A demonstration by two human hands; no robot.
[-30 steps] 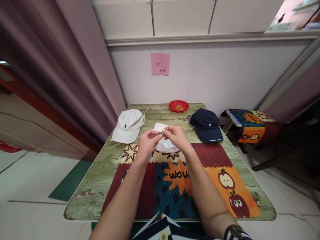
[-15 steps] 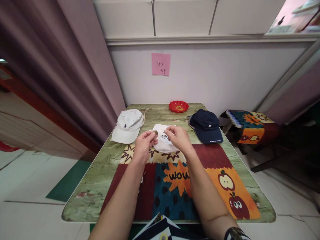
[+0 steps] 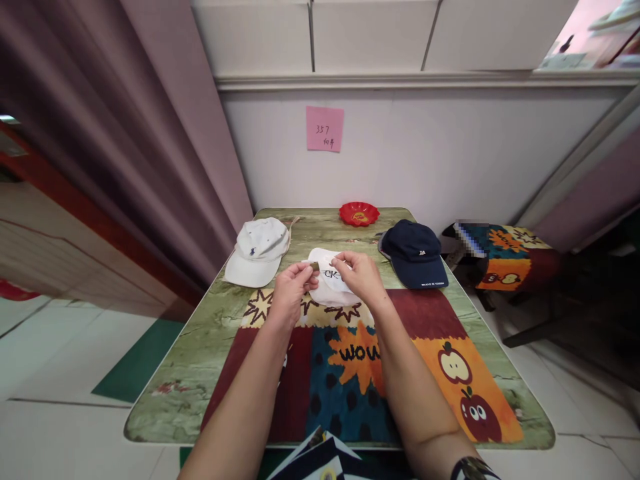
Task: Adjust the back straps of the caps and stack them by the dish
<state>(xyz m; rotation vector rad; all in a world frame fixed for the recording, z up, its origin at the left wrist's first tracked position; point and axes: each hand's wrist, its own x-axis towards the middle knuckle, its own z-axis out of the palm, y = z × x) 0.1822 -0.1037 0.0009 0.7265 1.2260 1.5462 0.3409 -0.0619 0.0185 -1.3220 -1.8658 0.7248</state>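
Observation:
A white cap (image 3: 327, 295) with dark "CK" letters lies at the middle of the table, between my hands. My left hand (image 3: 291, 288) pinches a small brownish, flat metal-looking buckle (image 3: 315, 266) between thumb and fingers at the cap's left side. On the other side, my right hand (image 3: 361, 275) is closed in a pinch over the cap's right edge. Whatever its fingertips hold is too small to make out; a pale strip seems to run between the two hands. A white cap with a small dark emblem (image 3: 257, 250) sits to the left, and a navy cap (image 3: 415, 250) to the right.
At the table's back stands a red scalloped dish (image 3: 359, 214). A colourful printed mat (image 3: 350, 393) covers the front of the green wood-patterned table (image 3: 173, 373). A pink note (image 3: 325, 129) sticks to the wall. To the right is a stool (image 3: 520, 253) with a matching cover.
The hands stay close together over the middle cap, with only slight finger movement. More of the cap's "CK" lettering shows now. The whole view has shifted a little.

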